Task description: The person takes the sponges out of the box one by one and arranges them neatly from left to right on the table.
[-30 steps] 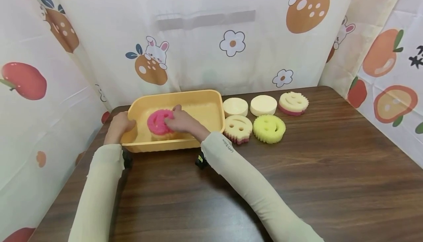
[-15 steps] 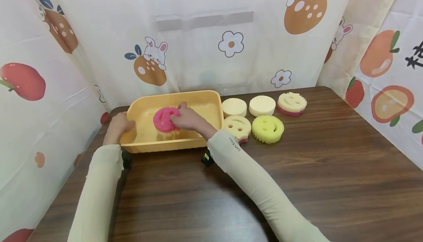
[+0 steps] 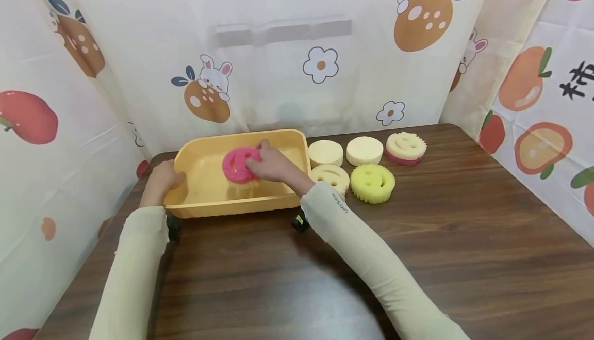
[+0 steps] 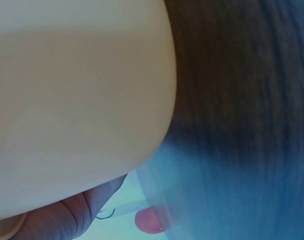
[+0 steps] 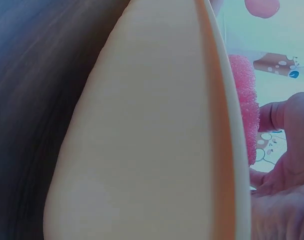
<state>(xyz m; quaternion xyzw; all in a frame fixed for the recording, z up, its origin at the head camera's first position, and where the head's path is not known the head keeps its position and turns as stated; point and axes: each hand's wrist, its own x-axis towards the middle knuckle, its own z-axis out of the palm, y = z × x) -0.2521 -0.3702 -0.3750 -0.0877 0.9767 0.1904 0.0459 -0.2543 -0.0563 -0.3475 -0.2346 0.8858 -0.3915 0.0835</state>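
Observation:
A pink smiley-face sponge [image 3: 237,165] with a pale lower layer is in the yellow plastic tray [image 3: 211,210]. My right hand [image 3: 276,167] pinches this sponge at its right edge, thumb toward the front. In the right wrist view the pink sponge [image 5: 246,107] shows above the tray's rim, with the fingers curled at its side. My left hand [image 3: 162,179] grips the left end of the tray, thumb inside and fingers outside. The left wrist view is mostly filled by the tray's outer wall [image 4: 81,100], with a finger [image 4: 71,215] beneath it.
Right of the tray lie two plain cream discs [image 3: 326,152] [image 3: 364,150], a cream smiley sponge [image 3: 331,176] partly behind my sleeve, a yellow smiley sponge [image 3: 373,182] and a cream-and-pink sponge [image 3: 406,147]. A printed curtain [image 3: 278,87] hangs behind the wooden table [image 3: 417,247].
My right hand has carried the pink sponge to the right within the tray. The left hand keeps its grip on the tray's left end. The head view has shifted slightly.

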